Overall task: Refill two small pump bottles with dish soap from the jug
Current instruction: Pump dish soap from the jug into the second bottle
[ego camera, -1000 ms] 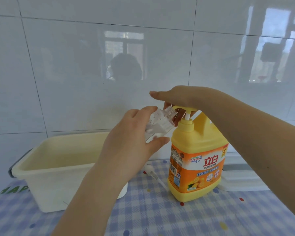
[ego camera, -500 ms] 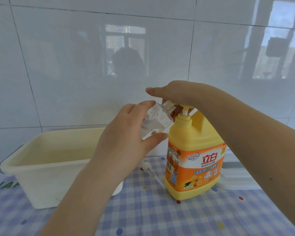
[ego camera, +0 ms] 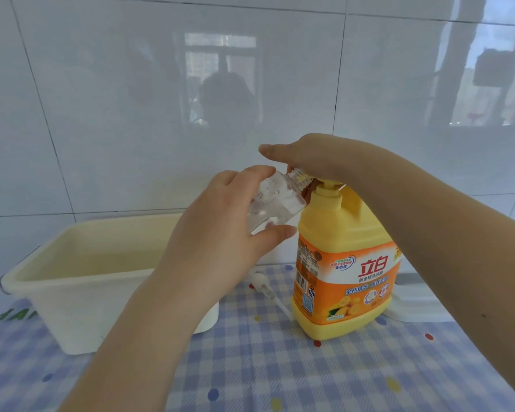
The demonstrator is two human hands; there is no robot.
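The yellow dish soap jug (ego camera: 342,263) with an orange label stands upright on the checked tablecloth, right of centre. My right hand (ego camera: 306,157) lies flat on top of its pump head, pressing it down. My left hand (ego camera: 220,233) grips a small clear bottle (ego camera: 275,200), tilted so its open threaded neck sits under the jug's spout. A white pump top with its tube (ego camera: 265,288) lies on the cloth beside the jug's left side. The spout itself is hidden under my right hand.
A cream plastic tub (ego camera: 81,263) sits at the left against the tiled wall. A white lidded container (ego camera: 414,304) lies behind the jug at the right. The blue checked tablecloth (ego camera: 309,376) covers the counter.
The pump head under my right hand has gone down; its stem shows less. My left hand keeps the clear bottle tilted at the spout. The view shifted a little.
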